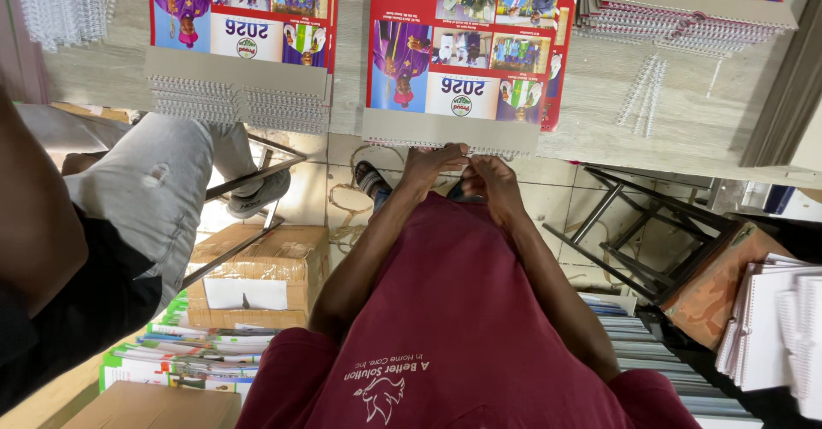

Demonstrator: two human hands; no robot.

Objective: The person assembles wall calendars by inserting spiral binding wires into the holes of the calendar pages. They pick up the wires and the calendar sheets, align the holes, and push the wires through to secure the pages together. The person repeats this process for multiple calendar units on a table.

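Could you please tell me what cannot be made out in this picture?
Head view: what, if anything, the left hand and right hand grip, hidden by their fingers at the calendar stack edge.
Head view: the person at left, cut off by the frame.
Head view: wire coils top left, cropped.

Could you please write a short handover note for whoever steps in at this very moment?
Left hand and right hand: both at the near edge of the red calendar, fingers on its wire binding; grip unclear.
Second calendar lies to the left, wire coils along its grey edge.
Wire-bound stack sits far right on the table.
Loose wire coils lie beside it.
Whether the binding under the hands is closed cannot be told.
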